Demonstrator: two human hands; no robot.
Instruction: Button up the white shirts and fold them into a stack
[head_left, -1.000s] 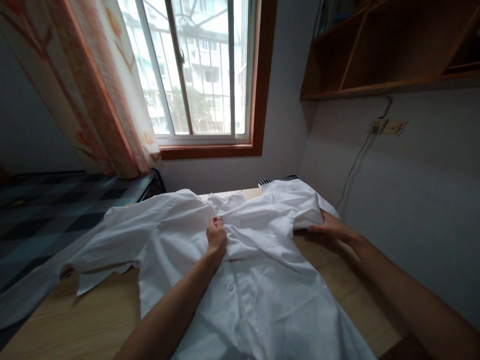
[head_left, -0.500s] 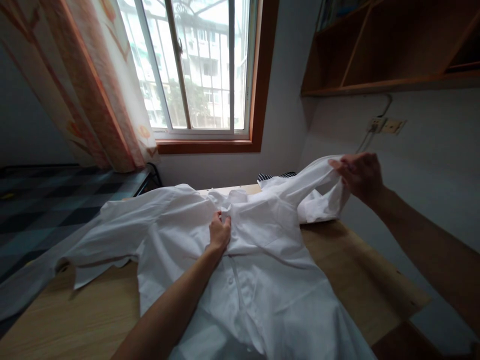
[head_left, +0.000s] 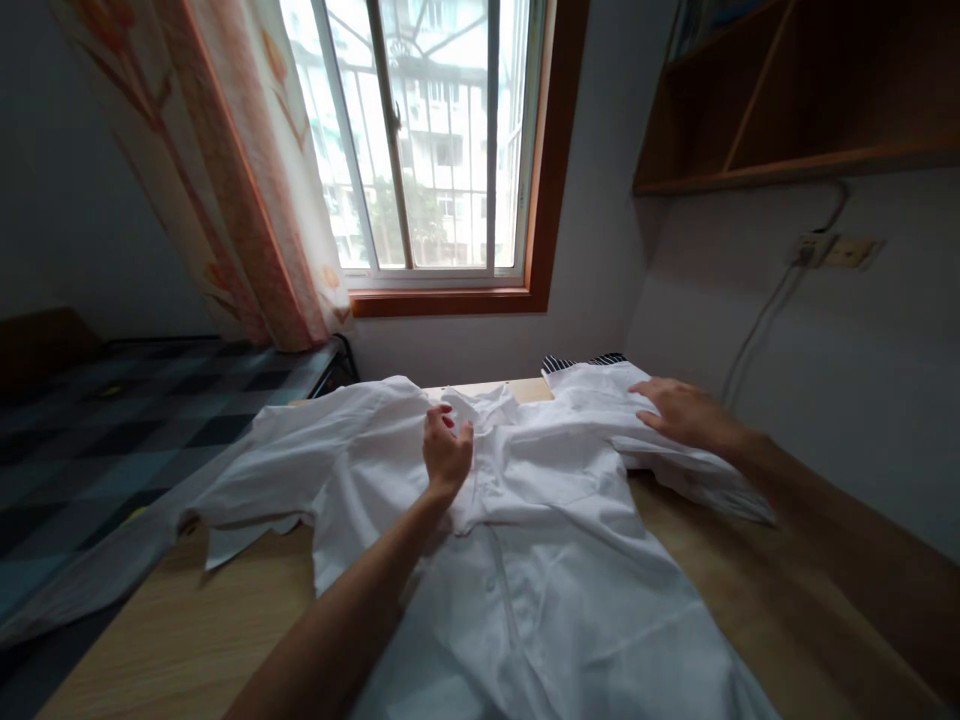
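Observation:
A white button-up shirt (head_left: 555, 590) lies spread front side up, with its collar at the far end. Near the collar, my left hand (head_left: 448, 452) hovers over the chest, fingers loosely curled and thumb apart, no cloth visible in its grasp. My right hand (head_left: 686, 412) is stretched out over the sleeve on the right (head_left: 690, 470), its fingers apart and seemingly touching the cloth. The sleeve on the left (head_left: 277, 455) reaches out past the table edge and hangs down toward the bed.
The shirt rests on a wooden table (head_left: 202, 630). A black-and-white striped cloth (head_left: 581, 361) shows behind the right shoulder. A bed with a checked cover (head_left: 172, 420) stands at left. A wooden shelf (head_left: 795, 165) overhangs on the right, above a wall socket with a cord (head_left: 814, 248).
My right hand has let go of the raised sleeve, which now lies lower on the table. My left hand has loosened its grip near the collar and lifted off the cloth. The view has shifted left.

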